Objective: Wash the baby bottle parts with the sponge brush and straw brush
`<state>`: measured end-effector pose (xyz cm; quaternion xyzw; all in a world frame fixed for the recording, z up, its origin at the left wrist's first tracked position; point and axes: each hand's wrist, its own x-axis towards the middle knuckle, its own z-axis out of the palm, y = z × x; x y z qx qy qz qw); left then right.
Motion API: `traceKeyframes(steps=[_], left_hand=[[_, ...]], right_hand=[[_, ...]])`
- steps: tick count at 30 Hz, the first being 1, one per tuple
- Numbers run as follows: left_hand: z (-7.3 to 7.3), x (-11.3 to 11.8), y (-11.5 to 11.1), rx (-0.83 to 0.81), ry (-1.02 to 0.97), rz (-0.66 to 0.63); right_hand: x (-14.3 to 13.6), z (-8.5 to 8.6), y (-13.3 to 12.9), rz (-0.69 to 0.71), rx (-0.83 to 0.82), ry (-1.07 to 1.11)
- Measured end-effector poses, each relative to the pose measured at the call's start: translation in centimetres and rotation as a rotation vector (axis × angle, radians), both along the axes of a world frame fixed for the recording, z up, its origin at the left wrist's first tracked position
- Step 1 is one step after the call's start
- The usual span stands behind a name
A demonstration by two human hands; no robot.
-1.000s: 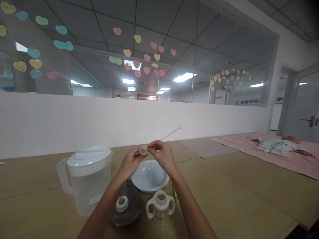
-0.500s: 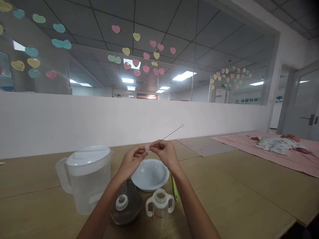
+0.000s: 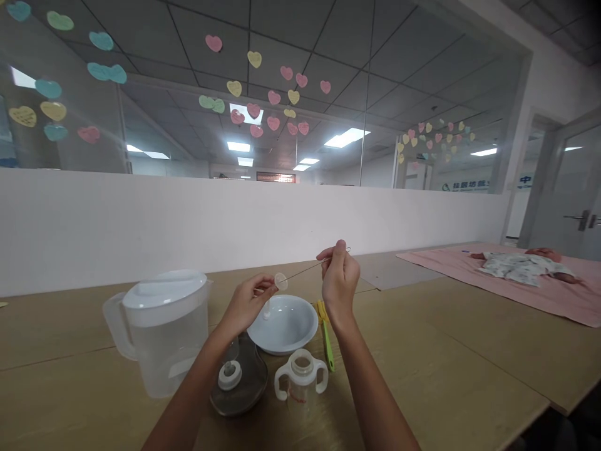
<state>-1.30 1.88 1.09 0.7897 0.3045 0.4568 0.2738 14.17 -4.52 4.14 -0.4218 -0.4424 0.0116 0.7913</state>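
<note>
My left hand (image 3: 253, 299) pinches a translucent round piece (image 3: 280, 281) at its rim, above a pale blue-white bowl (image 3: 300, 341). A clear tube-like part (image 3: 267, 309) hangs below those fingers, over the bowl. Closed around a thin wire straw brush (image 3: 303, 272), my right hand (image 3: 341, 279) is raised to the right. The wire runs from this hand to the round piece; its bristles do not show. In front of the bowl stands a baby bottle (image 3: 301, 382) with two white handles and an open neck. A yellow-and-green brush (image 3: 327, 338) lies right of the bowl.
A lidded clear pitcher (image 3: 164, 338) stands at left. Beside it, a dark tray (image 3: 246, 391) carries a white collar with a teat (image 3: 230, 374). On the far right, a baby doll (image 3: 523, 268) lies on a pink cloth (image 3: 436, 260). A white wall (image 3: 188, 225) bounds the table (image 3: 422, 369).
My right hand has moved right and up, away from my left, drawing the wire with it. The round piece now faces me more fully. The view has shifted slightly.
</note>
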Motion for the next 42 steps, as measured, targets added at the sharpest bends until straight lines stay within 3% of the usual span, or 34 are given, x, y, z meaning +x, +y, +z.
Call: traceKeyframes(steps=[5,9,12,16,22,26,33,38,42], left_hand=[[0.7,0.4,-0.9,0.067,-0.019,-0.024],[1.4,-0.1,-1.5,0.221,0.058,0.059],[1.7,-0.6,-2.0,0.293,0.140,0.113],[1.5,-0.4,-2.7,0.279,0.188,0.043],[1.2,1.2,-4.3,0.224,0.302,-0.091],[1.1,2.4,-5.8,0.222,0.310,-0.130],[1.6,1.9,-5.4,0.354,0.382,0.075],[2.2,0.4,-4.7,0.391,0.446,0.091],[2.3,0.2,-4.6,0.408,0.440,0.080]], right_hand=[[-1.2,-0.3,0.5,-0.070,-0.013,-0.026],[-2.4,-1.2,1.7,-0.022,-0.041,-0.064],[-2.6,-1.4,2.1,0.032,0.029,0.085],[-2.1,-1.0,1.7,-0.023,0.177,0.270],[-0.7,-0.8,1.2,-0.228,0.309,0.320],[-0.5,-0.4,0.9,-0.271,0.369,0.279],[-0.6,-0.7,1.5,-0.195,0.277,0.264],[0.1,-1.0,2.4,-0.040,0.095,0.128],[-0.9,-1.4,3.0,0.148,0.055,0.109]])
